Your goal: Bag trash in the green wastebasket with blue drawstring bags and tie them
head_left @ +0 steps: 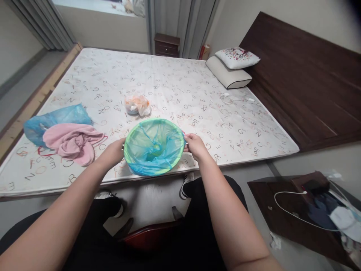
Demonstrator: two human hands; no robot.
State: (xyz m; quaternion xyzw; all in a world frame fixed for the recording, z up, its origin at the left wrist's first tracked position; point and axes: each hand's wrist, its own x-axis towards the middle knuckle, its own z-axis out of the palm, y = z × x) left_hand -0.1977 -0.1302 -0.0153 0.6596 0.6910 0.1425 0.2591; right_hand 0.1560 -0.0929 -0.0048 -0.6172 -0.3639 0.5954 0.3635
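A green-rimmed trash bin is held between my hands at the near edge of the mattress. Lining it is a thin blue trash bag, folded out over the rim. My left hand grips the bin's left side, with the fingertips partly hidden behind it. At the right rim, my right hand pinches the bag's edge, where a bit of red drawstring shows. To the left lie a pink cloth and another blue plastic bag.
Beyond the bin, a knotted white-and-orange plastic bag rests on the letter-patterned mattress. Two pillows are stacked by the dark headboard. A nightstand with a white cable and clothes stands at right.
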